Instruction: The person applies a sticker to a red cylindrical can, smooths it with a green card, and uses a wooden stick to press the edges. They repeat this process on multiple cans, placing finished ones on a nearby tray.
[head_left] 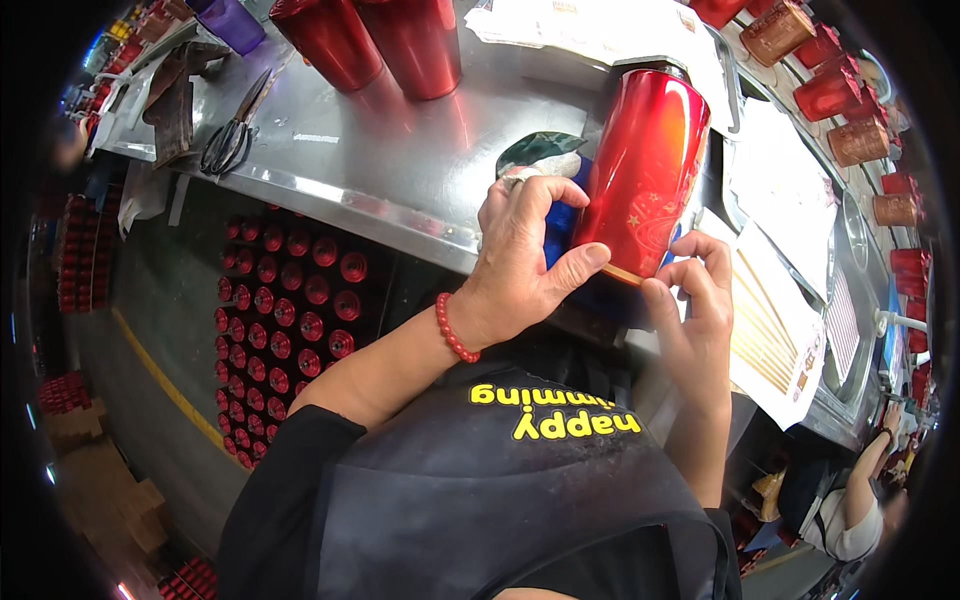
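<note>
A glossy red tumbler [650, 150] with a faint star pattern leans toward me over a blue support [560, 225], its gold-coloured edge nearest me. My left hand [525, 240] grips its left side, thumb by the edge and bent index finger higher up. A whitish cloth-like piece [555, 168] shows behind those fingers, beside a dark green piece [540, 148]; whether I hold either is hidden. My right hand [695, 300] has thumb and curled fingers closed at the tumbler's lower right edge. A red bead bracelet [452, 328] circles my left wrist.
Two red tumblers [410, 50] stand on the metal table [330, 150]; scissors [235, 130] and a purple cup [230, 22] lie left. Printed sheets [770, 330] are at right, near cups on a rack [860, 140]. Racked red items [285, 310] sit below. Another person [850, 510] is lower right.
</note>
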